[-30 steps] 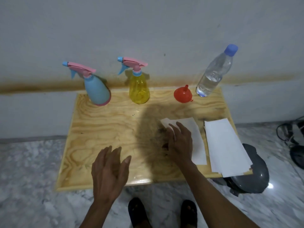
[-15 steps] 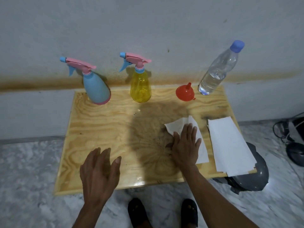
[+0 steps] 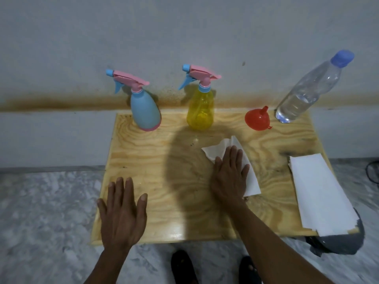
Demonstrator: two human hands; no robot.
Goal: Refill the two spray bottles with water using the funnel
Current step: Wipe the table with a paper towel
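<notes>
A blue spray bottle [image 3: 145,111] and a yellow spray bottle [image 3: 200,111], both with pink trigger heads screwed on, stand at the back of a wooden board [image 3: 155,160]. Right of them a red funnel [image 3: 257,119] rests mouth down, and a clear water bottle [image 3: 307,91] with a blue cap stands at the back right. My right hand [image 3: 230,177] lies flat, fingers spread, pressing a white paper towel [image 3: 251,181] onto the board's middle. My left hand [image 3: 123,214] hovers flat over the front left edge, holding nothing.
A stack of white paper towels [image 3: 320,193] lies on the board's right side, overhanging the front corner above a dark grey object [image 3: 340,244]. A wall rises directly behind the board. Marble floor surrounds it, my feet [image 3: 184,267] below the front edge.
My right hand has slid the paper towel away from me across the board, its fingers flattening out. My left hand stays over the front left edge, shifted slightly left.
</notes>
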